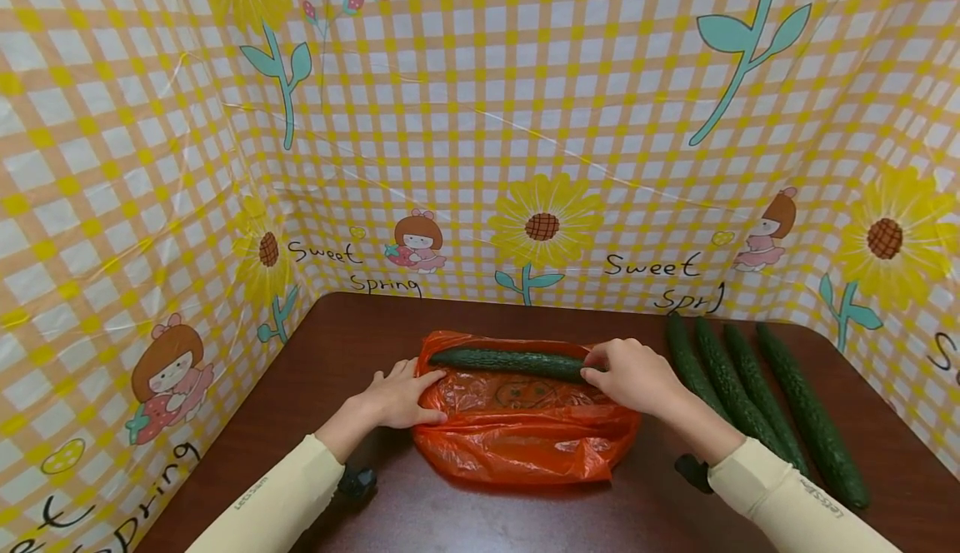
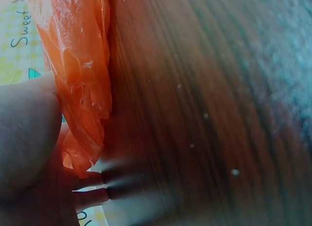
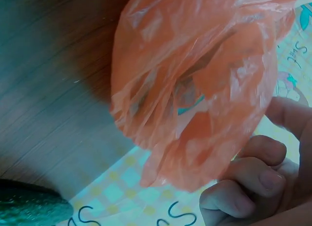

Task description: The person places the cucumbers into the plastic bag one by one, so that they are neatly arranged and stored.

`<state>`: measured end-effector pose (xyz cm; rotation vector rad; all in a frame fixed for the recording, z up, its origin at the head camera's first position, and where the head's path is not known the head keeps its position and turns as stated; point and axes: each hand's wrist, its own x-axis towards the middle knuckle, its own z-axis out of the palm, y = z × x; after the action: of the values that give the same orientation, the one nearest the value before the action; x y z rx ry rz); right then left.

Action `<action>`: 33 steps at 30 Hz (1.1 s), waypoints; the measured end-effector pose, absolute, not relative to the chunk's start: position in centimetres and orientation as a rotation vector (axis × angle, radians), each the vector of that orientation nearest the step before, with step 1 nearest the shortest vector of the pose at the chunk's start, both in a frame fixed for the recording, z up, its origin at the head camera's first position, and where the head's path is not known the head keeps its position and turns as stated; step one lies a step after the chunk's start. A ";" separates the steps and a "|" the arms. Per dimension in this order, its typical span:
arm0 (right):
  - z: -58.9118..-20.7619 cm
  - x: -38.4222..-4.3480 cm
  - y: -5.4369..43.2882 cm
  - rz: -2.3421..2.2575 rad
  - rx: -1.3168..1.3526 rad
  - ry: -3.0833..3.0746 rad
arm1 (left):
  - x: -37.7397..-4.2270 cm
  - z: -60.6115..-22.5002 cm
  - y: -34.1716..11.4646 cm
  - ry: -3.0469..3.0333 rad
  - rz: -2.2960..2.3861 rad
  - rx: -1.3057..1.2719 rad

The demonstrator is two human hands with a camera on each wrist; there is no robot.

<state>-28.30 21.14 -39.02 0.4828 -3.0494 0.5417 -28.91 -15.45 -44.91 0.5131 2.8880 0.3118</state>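
Observation:
A dark green cucumber [image 1: 510, 361] lies crosswise in the mouth of an orange-red plastic bag [image 1: 517, 449]. My right hand [image 1: 633, 376] pinches the cucumber's right end between thumb and fingers. In the right wrist view the other fingers [image 3: 263, 177] are bent beside the crumpled bag [image 3: 195, 79]. At the bag's left edge my left hand [image 1: 393, 395] rests with its fingers spread, the thumb touching the plastic. The left wrist view shows those fingers [image 2: 90, 199] straight next to the bag [image 2: 80, 55]. Whatever lies deeper in the bag is hard to make out.
Several cucumbers [image 1: 813, 415] lie side by side at the right of the dark brown table [image 1: 367, 316], partly behind my right forearm. A checked, flower-printed sheet [image 1: 465, 145] encloses the table's back and sides.

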 end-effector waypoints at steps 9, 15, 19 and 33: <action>-38.5 -27.1 23.9 0.784 0.449 -2.954 | -29.1 -45.2 -15.5 2.889 0.297 0.507; -38.6 -26.4 25.8 0.844 0.435 -2.903 | -29.2 -45.1 -15.4 2.883 0.302 0.508; -38.6 -25.9 27.0 0.910 0.389 -2.895 | -29.1 -44.8 -15.4 2.883 0.302 0.506; -39.1 -24.5 30.3 1.095 0.158 -2.955 | -29.1 -45.1 -15.4 2.876 0.312 0.499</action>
<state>-24.49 30.28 -39.06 0.1575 -2.9545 1.0953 -29.06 -15.44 -45.09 0.4987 2.8761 0.3120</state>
